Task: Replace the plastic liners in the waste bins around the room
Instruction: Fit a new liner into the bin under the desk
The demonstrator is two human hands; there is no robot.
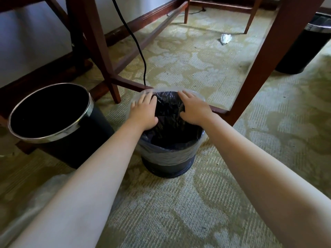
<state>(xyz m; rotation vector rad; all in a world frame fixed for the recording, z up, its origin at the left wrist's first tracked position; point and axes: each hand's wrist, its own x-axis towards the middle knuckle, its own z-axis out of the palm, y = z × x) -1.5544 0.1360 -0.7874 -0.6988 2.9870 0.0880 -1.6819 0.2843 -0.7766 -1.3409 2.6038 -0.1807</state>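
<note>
A small black waste bin (168,167) stands on the carpet in the middle of the view. A clear plastic liner (166,154) is folded down over its near rim and stands up loose at the far rim. My left hand (144,111) lies with straight fingers on the liner at the far left of the rim. My right hand (194,110) lies the same way at the far right of the rim. Both thumbs point inward over the bin's opening. A larger black bin (53,122) with a metal rim stands to the left with no liner.
Dark red wooden table legs (265,68) and crossbars stand just behind the bins. A black cable (141,56) hangs down to the floor. A third black bin (308,47) stands at the far right. A crumpled plastic scrap (225,38) lies on the carpet. Clear plastic lies at lower left (44,190).
</note>
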